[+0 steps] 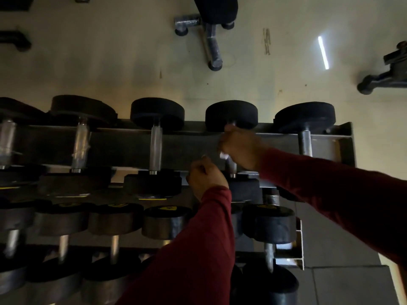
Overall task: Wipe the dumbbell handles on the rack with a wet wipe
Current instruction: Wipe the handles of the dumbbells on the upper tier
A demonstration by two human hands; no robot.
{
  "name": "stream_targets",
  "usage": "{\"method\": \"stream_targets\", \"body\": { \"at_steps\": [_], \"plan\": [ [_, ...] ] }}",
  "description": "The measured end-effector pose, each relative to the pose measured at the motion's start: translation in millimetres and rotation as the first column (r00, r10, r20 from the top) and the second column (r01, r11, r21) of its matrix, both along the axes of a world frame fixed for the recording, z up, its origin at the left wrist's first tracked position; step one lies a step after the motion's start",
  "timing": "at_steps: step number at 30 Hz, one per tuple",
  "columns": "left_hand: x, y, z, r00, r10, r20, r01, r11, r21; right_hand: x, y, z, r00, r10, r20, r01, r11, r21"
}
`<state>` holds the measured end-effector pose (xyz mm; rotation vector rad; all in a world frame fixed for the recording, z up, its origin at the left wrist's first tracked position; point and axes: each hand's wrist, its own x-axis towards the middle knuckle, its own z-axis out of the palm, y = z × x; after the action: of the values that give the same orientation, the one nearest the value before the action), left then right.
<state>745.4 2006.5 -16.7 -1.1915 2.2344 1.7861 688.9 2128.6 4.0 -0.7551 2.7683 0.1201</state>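
A dark metal rack (pixel 189 148) holds rows of black dumbbells with steel handles. My right hand (pixel 241 147) grips the handle (pixel 231 167) of the fourth dumbbell on the top row, with a white wet wipe (pixel 224 155) peeking out under its fingers. My left hand (pixel 206 176) hovers just left of that handle with its fingers curled; whether it holds anything I cannot make out. Neighbouring handles stand bare to the left (pixel 156 148) and to the right (pixel 305 143).
A lower row of dumbbells (pixel 164 222) sits in front of my arms. Behind the rack on the pale floor stand a bench's legs (pixel 211 45) and another machine's foot (pixel 383 78). The rack's right end (pixel 350 142) borders grey floor tiles.
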Motion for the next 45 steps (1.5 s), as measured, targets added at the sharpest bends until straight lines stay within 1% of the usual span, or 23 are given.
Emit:
{"method": "stream_targets", "body": {
  "at_steps": [3, 5, 8, 10, 11, 13, 15, 17, 18, 19, 20, 23, 25, 27, 29, 30, 31, 32, 34, 36, 37, 40, 45],
  "plan": [
    [0, 0, 0, 1.000, 0.015, -0.021, -0.015, 1.000, 0.006, -3, 5, 2, 0.978, 0.021, -0.208, -0.022, 1.000, -0.001],
    [0, 0, -1, 0.999, -0.009, -0.035, 0.008, 1.000, -0.030, 8, 7, -4, 0.960, 0.074, -0.269, -0.066, 0.997, 0.041],
    [-1, -1, -1, 0.997, -0.029, -0.066, 0.027, 0.999, -0.039, 20, 14, -13, 0.981, 0.148, -0.129, -0.165, 0.977, -0.132],
    [-1, -1, 1, 0.998, -0.044, -0.054, 0.040, 0.997, -0.073, 32, 14, -7, 0.999, 0.044, 0.015, -0.037, 0.950, -0.309],
    [-1, -1, 0, 0.998, -0.049, -0.044, 0.046, 0.996, -0.076, 39, 14, -1, 0.997, -0.055, 0.061, 0.076, 0.902, -0.425],
    [-2, -1, 0, 0.997, -0.071, -0.038, 0.068, 0.993, -0.093, 53, 17, 12, 0.935, -0.312, 0.168, 0.350, 0.742, -0.572],
    [-1, -1, 2, 0.992, -0.109, -0.056, 0.101, 0.987, -0.126, 63, 27, 21, 0.780, -0.542, 0.312, 0.609, 0.545, -0.576],
    [2, 0, 6, 0.980, -0.179, -0.086, 0.157, 0.963, -0.220, 75, 43, 26, 0.585, -0.612, 0.532, 0.771, 0.218, -0.598],
    [3, 0, 8, 0.965, -0.241, -0.098, 0.204, 0.935, -0.290, 82, 51, 29, 0.490, -0.576, 0.654, 0.813, 0.032, -0.581],
    [6, 2, 11, 0.942, -0.313, -0.119, 0.253, 0.897, -0.362, 90, 60, 33, 0.409, -0.516, 0.753, 0.840, -0.109, -0.531],
    [10, 3, 13, 0.910, -0.391, -0.140, 0.300, 0.852, -0.429, 98, 70, 38, 0.344, -0.440, 0.830, 0.862, -0.202, -0.465],
    [33, 27, 29, 0.830, -0.535, -0.154, 0.340, 0.706, -0.621, 116, 110, 51, 0.245, -0.143, 0.959, 0.885, -0.370, -0.281],
    [52, 55, 44, 0.789, -0.589, -0.174, 0.330, 0.646, -0.688, 125, 139, 58, 0.223, -0.036, 0.974, 0.884, -0.413, -0.217],
    [68, 86, 49, 0.728, -0.653, -0.207, 0.370, 0.629, -0.684, 132, 165, 58, 0.231, -0.094, 0.969, 0.892, -0.377, -0.249],
    [79, 118, 45, 0.722, -0.647, -0.244, 0.404, 0.681, -0.611, 139, 183, 55, 0.287, -0.323, 0.902, 0.895, -0.246, -0.373],
    [83, 133, 43, 0.766, -0.593, -0.248, 0.407, 0.746, -0.527, 140, 191, 53, 0.344, -0.491, 0.800, 0.892, -0.094, -0.441],
    [85, 149, 41, 0.832, -0.506, -0.229, 0.390, 0.825, -0.408, 141, 199, 51, 0.422, -0.632, 0.650, 0.878, 0.107, -0.466],
    [85, 162, 41, 0.900, -0.402, -0.171, 0.349, 0.897, -0.271, 139, 206, 46, 0.507, -0.703, 0.499, 0.851, 0.313, -0.423],
    [81, 184, 34, 0.976, -0.220, 0.007, 0.219, 0.971, -0.095, 134, 212, 36, 0.661, -0.665, 0.347, 0.748, 0.623, -0.229],
    [79, 196, 25, 0.979, -0.141, 0.146, 0.157, 0.982, -0.104, 129, 210, 22, 0.763, -0.572, 0.300, 0.609, 0.792, -0.039],
    [78, 201, 20, 0.979, -0.117, 0.169, 0.142, 0.979, -0.144, 126, 209, 15, 0.764, -0.576, 0.291, 0.608, 0.793, -0.026],
    [77, 208, 12, 0.990, -0.025, 0.138, 0.053, 0.976, -0.210, 122, 210, -6, 0.662, -0.669, 0.338, 0.729, 0.680, -0.082],
    [77, 206, 8, 0.995, 0.023, 0.092, -0.005, 0.981, -0.192, 121, 219, -30, 0.526, -0.673, 0.520, 0.837, 0.516, -0.180]
  ]
}}
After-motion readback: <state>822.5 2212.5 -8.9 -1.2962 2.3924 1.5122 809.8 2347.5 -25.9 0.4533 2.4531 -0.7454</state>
